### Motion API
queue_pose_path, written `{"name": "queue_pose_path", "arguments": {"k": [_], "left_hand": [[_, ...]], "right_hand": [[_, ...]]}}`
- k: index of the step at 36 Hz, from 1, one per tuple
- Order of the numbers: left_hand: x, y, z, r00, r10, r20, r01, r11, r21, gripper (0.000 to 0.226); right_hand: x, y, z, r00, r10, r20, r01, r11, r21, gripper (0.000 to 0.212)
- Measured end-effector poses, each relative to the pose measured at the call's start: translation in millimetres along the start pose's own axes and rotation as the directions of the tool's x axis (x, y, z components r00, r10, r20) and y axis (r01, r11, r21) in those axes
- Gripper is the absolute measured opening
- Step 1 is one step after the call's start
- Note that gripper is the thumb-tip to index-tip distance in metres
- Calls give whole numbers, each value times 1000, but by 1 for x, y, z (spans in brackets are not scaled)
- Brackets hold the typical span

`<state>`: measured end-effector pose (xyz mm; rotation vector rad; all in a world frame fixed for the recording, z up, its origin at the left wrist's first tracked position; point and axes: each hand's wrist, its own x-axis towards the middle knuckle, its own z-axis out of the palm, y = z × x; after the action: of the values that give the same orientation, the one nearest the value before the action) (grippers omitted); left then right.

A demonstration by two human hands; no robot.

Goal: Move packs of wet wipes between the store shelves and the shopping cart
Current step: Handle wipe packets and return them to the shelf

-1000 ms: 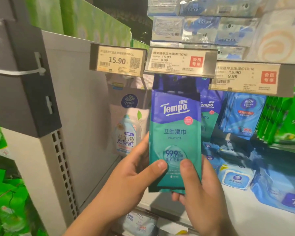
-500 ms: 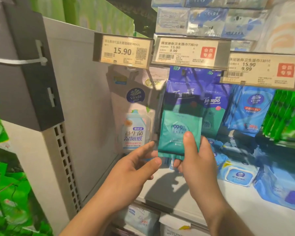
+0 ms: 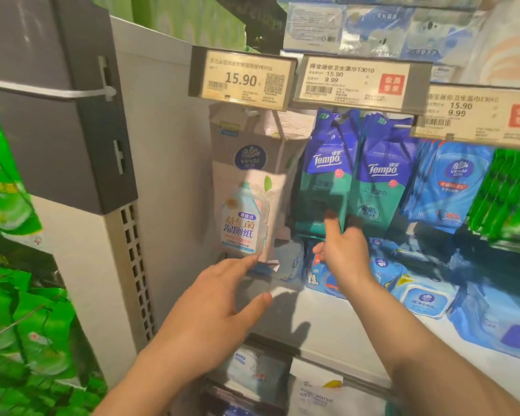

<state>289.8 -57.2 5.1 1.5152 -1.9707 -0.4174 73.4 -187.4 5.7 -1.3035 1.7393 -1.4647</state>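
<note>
Fingers of the right hand pinch the bottom edge of the front Tempo pack, which hangs on a peg hook under the middle price tag; its twin hangs just beside it. The left hand is spread and holds nothing, its fingertips near the lower edge of the Vinda pack, contact uncertain. The Tempo pack is judged light, a soft film pouch that bends and crinkles; the glossy wrap may slip under a weak pinch. Its hole is hidden at the top, so whether it is seated on the hook cannot be told. Best hold: thumb in front, fingers behind, low on the pouch, where the stacked wipes give some stiffness. The shelf below carries flat blue packs.
</note>
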Motion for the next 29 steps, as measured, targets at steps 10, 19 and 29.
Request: {"name": "queue_pose_path", "arguments": {"k": [10,19,29], "left_hand": [[-10,-5,-4,995,4,97,-18,989,145,71],[-23,-16,10,984,2,177,-38,978,204,83],[-78,1,17,978,-58,203,10,973,231,98]], "right_hand": [[-38,14,-27,980,168,108,-165,986,-37,35],[-99,40,-60,949,50,310,220,598,-771,47],[-172,47,-92,941,63,333,293,339,-894,53]]}}
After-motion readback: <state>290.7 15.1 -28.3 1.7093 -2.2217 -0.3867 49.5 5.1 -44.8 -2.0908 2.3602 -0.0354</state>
